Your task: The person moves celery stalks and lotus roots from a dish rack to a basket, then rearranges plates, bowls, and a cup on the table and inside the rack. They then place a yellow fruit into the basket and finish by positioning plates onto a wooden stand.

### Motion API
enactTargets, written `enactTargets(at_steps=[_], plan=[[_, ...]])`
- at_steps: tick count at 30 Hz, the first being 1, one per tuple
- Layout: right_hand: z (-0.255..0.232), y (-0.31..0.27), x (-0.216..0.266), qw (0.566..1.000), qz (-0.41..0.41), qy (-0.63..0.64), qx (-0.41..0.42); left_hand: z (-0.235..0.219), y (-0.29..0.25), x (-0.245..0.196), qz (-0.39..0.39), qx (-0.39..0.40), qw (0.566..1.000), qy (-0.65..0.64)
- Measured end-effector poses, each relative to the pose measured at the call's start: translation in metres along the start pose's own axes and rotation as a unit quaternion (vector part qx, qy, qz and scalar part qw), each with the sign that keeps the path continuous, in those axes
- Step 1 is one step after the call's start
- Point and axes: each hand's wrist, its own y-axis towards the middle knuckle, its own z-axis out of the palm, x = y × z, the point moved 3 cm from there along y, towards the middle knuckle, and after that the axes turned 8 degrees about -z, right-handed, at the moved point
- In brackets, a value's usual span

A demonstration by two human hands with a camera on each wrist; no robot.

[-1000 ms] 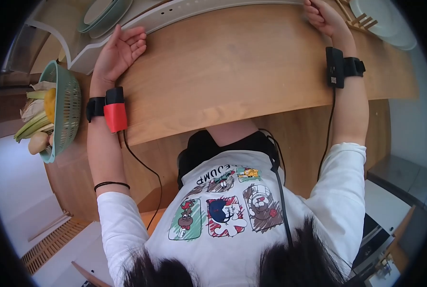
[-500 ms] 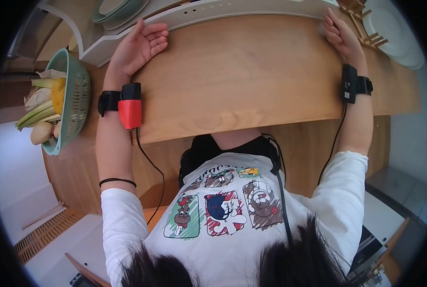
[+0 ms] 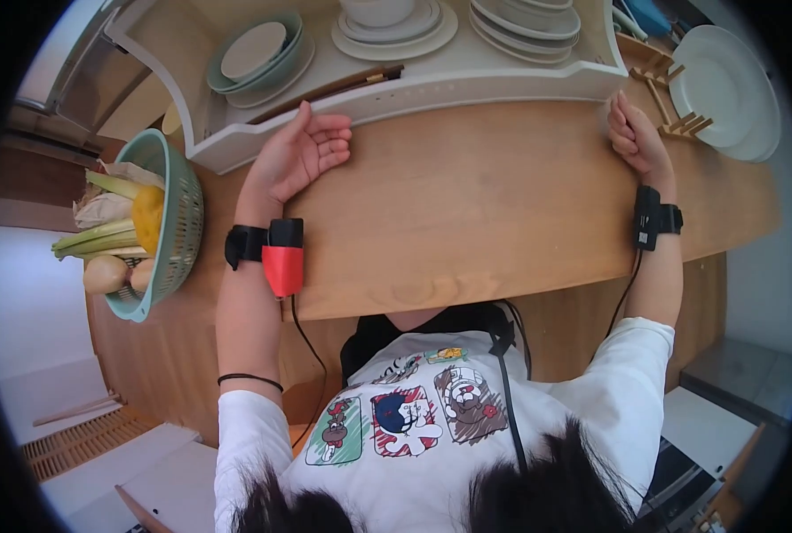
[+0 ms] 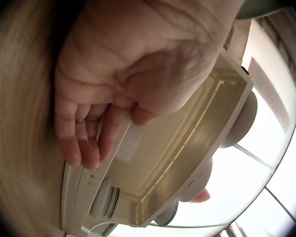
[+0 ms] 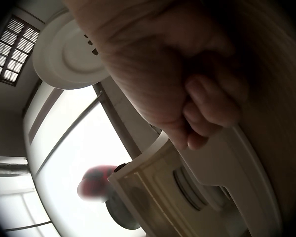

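Note:
My left hand (image 3: 300, 158) rests on the wooden table (image 3: 467, 204), palm turned inward and fingers slightly bent, holding nothing. It lies close to the front edge of a white dish cabinet (image 3: 502, 90). In the left wrist view, its fingertips (image 4: 90, 160) overlap the cabinet's front strip. My right hand (image 3: 637, 140) lies at the table's far right, beside the cabinet's corner and a wooden plate rack (image 3: 671, 105). Its fingers are loosely curled with nothing visible in them; the right wrist view shows the fingers (image 5: 209, 106) bent toward the palm.
Inside the cabinet stand green bowls (image 3: 295, 44), stacked plates (image 3: 440, 40) and chopsticks (image 3: 329, 91). White plates (image 3: 711, 89) lean in the rack. A green basket (image 3: 190, 218) of vegetables stands at the left. Cables (image 3: 307, 342) run from both wrist cameras.
The head view has tilted up, so more of the cabinet and its dishes shows. In that view, both hands sit lower, with the left further right. Neither hand has taken hold of anything.

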Motion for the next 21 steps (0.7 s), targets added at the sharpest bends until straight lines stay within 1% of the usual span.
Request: enactTargets(at_steps=[4,5,8,9,13,16,19,20,21], plan=[[0.0002,0.0006,-0.0015,1.0,-0.005,0.003,0.007,0.0014,-0.0005,-0.0013,0.006,-0.011,1.0,0.002],[0.001,-0.0001,-0.0006,1.0,-0.002,-0.01,-0.008,0.001,-0.0004,-0.0009,0.003,-0.012,1.0,0.0],[0.0026,-0.0007,0.0002,1.0,0.002,-0.007,0.007,0.0052,-0.0013,-0.0011,0.007,-0.015,1.0,-0.003],[0.008,0.0023,0.0049,1.0,-0.005,-0.015,-0.016,0.0049,-0.0014,-0.0012,0.003,-0.016,1.0,-0.007],[0.0028,-0.0002,0.0008,1.0,-0.011,-0.012,0.007,0.0059,-0.0015,-0.0009,-0.002,-0.019,1.0,-0.011],[0.0029,-0.0023,0.0009,1.0,-0.001,-0.015,0.001,0.0071,-0.0024,-0.0012,0.003,-0.015,1.0,-0.009],[0.0061,-0.0005,0.0018,0.999,0.011,-0.034,-0.028,0.0087,-0.0035,-0.0007,-0.002,-0.009,1.0,-0.019],[0.0072,0.0014,0.0017,0.999,0.01,-0.04,-0.012,0.0083,-0.0043,-0.002,0.014,-0.017,1.0,-0.023],[0.0058,0.0023,0.0009,0.999,0.01,-0.045,-0.017,0.0093,-0.0046,-0.0019,0.01,-0.016,1.0,-0.02]])
